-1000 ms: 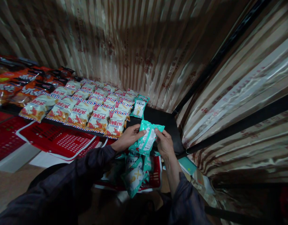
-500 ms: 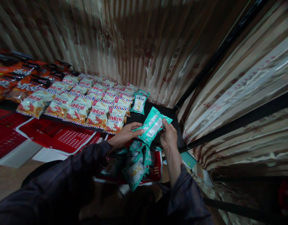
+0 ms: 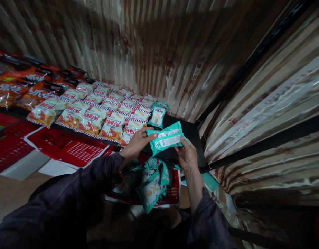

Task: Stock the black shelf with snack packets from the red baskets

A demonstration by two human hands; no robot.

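A teal snack bag (image 3: 166,137), its printed back side up, is held above the black shelf (image 3: 192,136). My left hand (image 3: 138,142) grips its left end between thumb and fingers. At its right end, my right hand (image 3: 186,152) pinches the lower corner. Just behind it, another teal bag (image 3: 158,114) lies front side up beside rows of white snack bags (image 3: 90,119). Below my hands, a red basket (image 3: 175,188) holds several more teal bags (image 3: 151,192).
Orange snack bags (image 3: 32,86) fill the shelf's left end. Red baskets (image 3: 68,143) stand under the shelf's front edge. Striped sheeting (image 3: 149,45) hangs behind and to the right, and a black metal post (image 3: 234,72) rises at the shelf's right corner.
The held teal bag has been turned clockwise and now lies closer to level between both hands. My left hand has moved slightly up and left on it. The view has shifted slightly.
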